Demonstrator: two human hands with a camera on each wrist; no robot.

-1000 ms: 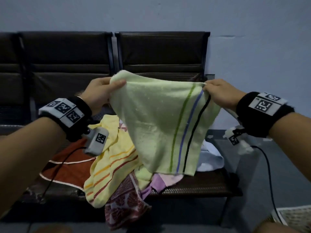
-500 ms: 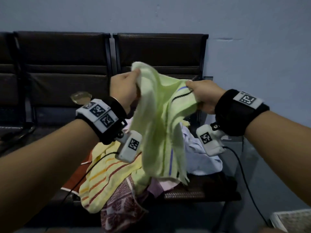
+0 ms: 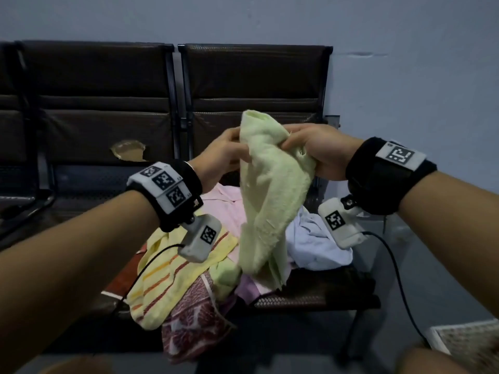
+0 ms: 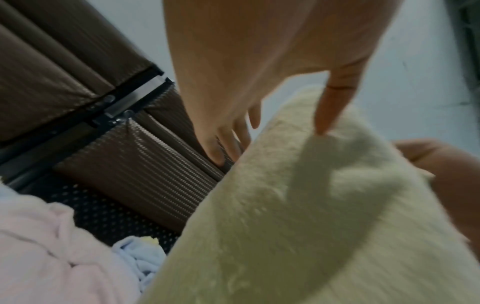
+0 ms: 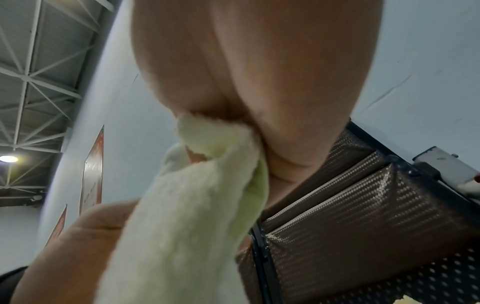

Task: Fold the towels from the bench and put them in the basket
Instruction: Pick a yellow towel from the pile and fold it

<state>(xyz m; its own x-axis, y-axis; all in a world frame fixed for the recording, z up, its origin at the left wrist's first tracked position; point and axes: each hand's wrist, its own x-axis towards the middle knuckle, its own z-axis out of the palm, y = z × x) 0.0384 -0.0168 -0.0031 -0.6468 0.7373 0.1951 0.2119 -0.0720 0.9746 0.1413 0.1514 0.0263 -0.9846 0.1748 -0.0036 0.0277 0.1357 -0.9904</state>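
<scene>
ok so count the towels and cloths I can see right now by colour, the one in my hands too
Light green towel, held up by both hands: 1
Yellow striped towel: 1
Pink cloth: 1
Pale blue cloth: 1
Dark red patterned cloth: 1
Rust-orange cloth: 1
Total: 6 that show

Both hands hold a pale green towel (image 3: 267, 195) up above the worktop (image 3: 310, 298), the left hand (image 3: 218, 157) and right hand (image 3: 321, 149) gripping its bunched top close together. Beneath it a heap of towels (image 3: 189, 279) lies on the worktop, some draping over its front edge.
</scene>
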